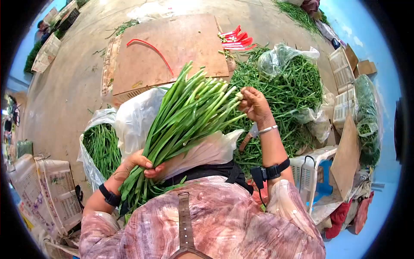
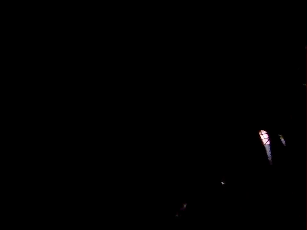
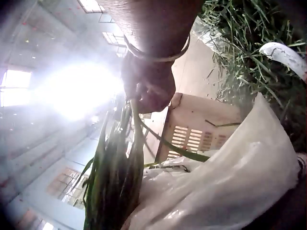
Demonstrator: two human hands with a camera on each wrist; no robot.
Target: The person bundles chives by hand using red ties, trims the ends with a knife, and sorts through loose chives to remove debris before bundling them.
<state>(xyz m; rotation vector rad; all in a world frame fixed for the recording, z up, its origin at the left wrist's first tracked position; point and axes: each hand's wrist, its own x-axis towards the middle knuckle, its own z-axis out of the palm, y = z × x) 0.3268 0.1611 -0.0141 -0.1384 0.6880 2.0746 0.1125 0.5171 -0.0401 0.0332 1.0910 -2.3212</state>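
Observation:
A large bunch of long green stalks (image 1: pixel 189 112) slants across the front of the person's body, pale ends up and to the right. The left hand (image 1: pixel 144 164) grips its leafy lower part. At the pale ends, the right hand (image 1: pixel 255 105) pinches a stalk end between thumb and curled fingers. In the right wrist view the right hand (image 3: pixel 148 86) holds the top of the stalks (image 3: pixel 115 167), which hang down below it. The left wrist view is almost wholly dark.
A board (image 1: pixel 172 47) ahead bears a red strip (image 1: pixel 151 46) and red ties (image 1: pixel 237 41). A heap of greens (image 1: pixel 284 90) lies at right, with a knife (image 1: pixel 249 137) near it. At left is a bag of greens (image 1: pixel 101 144); crates (image 1: pixel 58 190) stand at both sides.

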